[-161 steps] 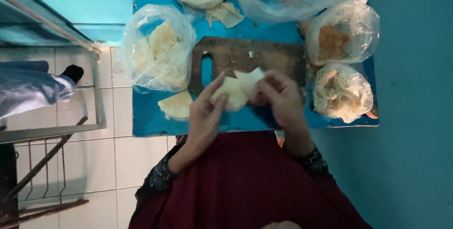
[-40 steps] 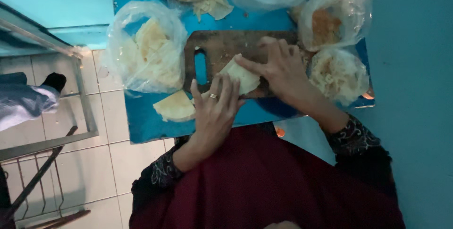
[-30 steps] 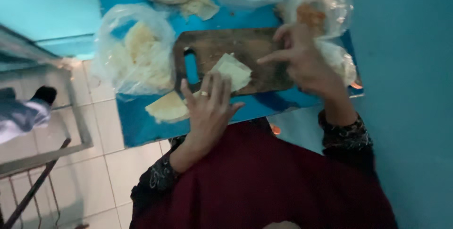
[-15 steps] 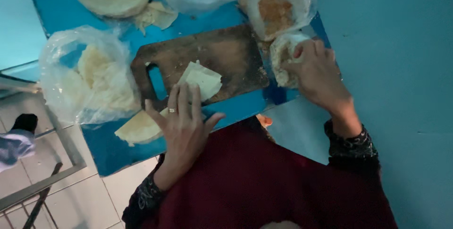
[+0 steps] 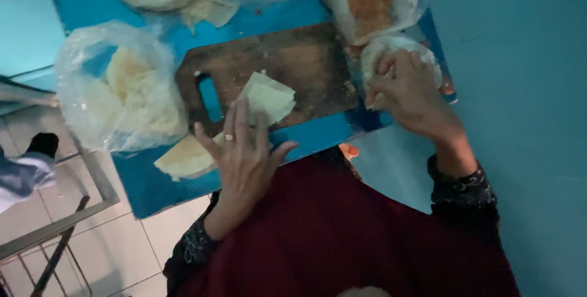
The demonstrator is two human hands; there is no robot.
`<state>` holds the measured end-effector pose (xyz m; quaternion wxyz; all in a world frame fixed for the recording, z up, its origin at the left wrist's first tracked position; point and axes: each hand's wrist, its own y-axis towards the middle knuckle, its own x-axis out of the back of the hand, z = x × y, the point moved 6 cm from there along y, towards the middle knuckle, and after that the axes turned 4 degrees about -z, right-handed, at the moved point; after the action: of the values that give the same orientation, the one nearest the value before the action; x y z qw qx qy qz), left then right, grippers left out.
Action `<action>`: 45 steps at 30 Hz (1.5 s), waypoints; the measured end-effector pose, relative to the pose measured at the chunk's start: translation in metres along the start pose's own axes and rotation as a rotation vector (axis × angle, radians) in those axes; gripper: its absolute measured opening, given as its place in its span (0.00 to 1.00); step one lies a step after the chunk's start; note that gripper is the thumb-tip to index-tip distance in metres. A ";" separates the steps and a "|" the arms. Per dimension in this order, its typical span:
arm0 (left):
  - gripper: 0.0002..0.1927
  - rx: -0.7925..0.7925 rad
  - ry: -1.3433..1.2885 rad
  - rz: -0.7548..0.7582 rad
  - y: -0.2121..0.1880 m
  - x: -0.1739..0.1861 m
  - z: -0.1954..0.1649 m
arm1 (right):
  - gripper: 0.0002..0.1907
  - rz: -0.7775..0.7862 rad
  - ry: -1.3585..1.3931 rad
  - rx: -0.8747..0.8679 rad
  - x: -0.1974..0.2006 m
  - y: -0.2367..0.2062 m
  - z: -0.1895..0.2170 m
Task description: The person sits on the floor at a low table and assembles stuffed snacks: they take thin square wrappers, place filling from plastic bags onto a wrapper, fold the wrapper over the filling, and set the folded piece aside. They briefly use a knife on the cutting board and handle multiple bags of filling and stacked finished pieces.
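Head view: the right hand (image 5: 411,92) has left the folded wrapper (image 5: 266,96) and now digs into the filling bag (image 5: 400,64) at the right, fingers curled in, though whether they grip anything I cannot tell. The left hand (image 5: 244,159) stays spread flat, fingertips pinning the wrapper's near edge on the board (image 5: 312,64). So the folding has paused. The board's right half lies bare; bags crowd the far and left sides.

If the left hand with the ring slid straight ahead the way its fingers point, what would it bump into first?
The left hand points up the picture, so it would most likely meet the folded pale wrapper lying on the wooden cutting board. Its fingertips are already at the wrapper's near edge.
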<state>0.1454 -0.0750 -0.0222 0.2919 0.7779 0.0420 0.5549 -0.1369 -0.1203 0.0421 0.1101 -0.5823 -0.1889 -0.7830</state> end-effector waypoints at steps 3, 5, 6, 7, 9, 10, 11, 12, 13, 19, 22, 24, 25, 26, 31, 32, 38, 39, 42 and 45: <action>0.41 -0.018 0.011 0.007 -0.005 0.001 0.004 | 0.14 0.042 0.170 0.010 0.003 0.015 0.010; 0.42 -0.035 0.030 -0.008 -0.006 0.001 0.006 | 0.18 0.045 0.363 0.011 0.002 0.028 0.022; 0.43 -0.046 0.038 -0.014 -0.007 0.001 0.006 | 0.20 0.038 0.386 0.041 0.000 0.034 0.032; 0.43 -0.046 0.042 -0.016 -0.008 0.001 0.007 | 0.21 0.031 0.408 0.071 -0.004 0.041 0.043; 0.43 -0.048 0.043 -0.022 -0.008 0.001 0.007 | 0.23 -0.007 0.374 0.155 -0.018 0.056 0.067; 0.43 -0.051 0.050 -0.022 -0.009 0.001 0.007 | 0.24 -0.037 0.319 0.211 -0.027 0.064 0.080; 0.43 -0.053 0.058 -0.023 -0.009 0.001 0.007 | 0.26 -0.066 0.265 0.267 -0.035 0.071 0.092; 0.43 -0.055 0.065 -0.022 -0.009 0.002 0.008 | 0.22 -0.092 0.207 0.281 -0.042 0.075 0.103; 0.43 -0.053 0.055 -0.021 -0.009 0.002 0.008 | 0.22 -0.119 0.148 0.297 -0.050 0.078 0.113; 0.44 -0.042 0.026 -0.024 -0.011 0.002 0.016 | 0.30 -0.220 -0.244 0.385 -0.063 0.069 0.142; 0.44 -0.046 0.043 -0.031 -0.013 0.001 0.016 | 0.31 -0.228 -0.359 0.442 -0.065 0.066 0.140; 0.45 -0.053 0.068 -0.014 -0.015 -0.001 0.015 | 0.31 -0.243 -0.427 0.489 -0.066 0.067 0.136; 0.45 -0.053 0.063 -0.016 -0.016 -0.001 0.014 | 0.31 -0.255 -0.481 0.521 -0.066 0.069 0.134; 0.45 -0.053 0.059 -0.020 -0.016 -0.001 0.013 | 0.31 -0.269 -0.535 0.554 -0.065 0.072 0.131; 0.45 -0.052 0.092 -0.033 -0.017 0.001 0.008 | 0.30 -0.277 -0.489 0.570 -0.048 0.094 0.109; 0.46 -0.049 0.095 -0.031 -0.017 0.001 0.008 | 0.30 -0.248 -0.393 0.564 -0.045 0.097 0.106; 0.46 -0.028 0.100 -0.035 -0.018 -0.003 0.005 | 0.29 -0.047 0.009 0.416 -0.063 0.084 0.110; 0.46 -0.036 0.108 -0.036 -0.017 -0.004 0.004 | 0.29 -0.061 0.015 0.398 -0.067 0.080 0.114; 0.45 -0.063 0.138 -0.003 -0.018 -0.007 0.003 | 0.29 -0.137 -0.078 0.371 -0.068 0.068 0.122; 0.44 -0.056 0.138 0.034 -0.018 -0.009 0.004 | 0.26 -0.243 -0.390 0.421 -0.061 0.058 0.131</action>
<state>0.1506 -0.0652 -0.0396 0.3004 0.7300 0.0331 0.6129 0.0184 -0.1199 0.0265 0.0955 -0.6592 -0.4327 -0.6075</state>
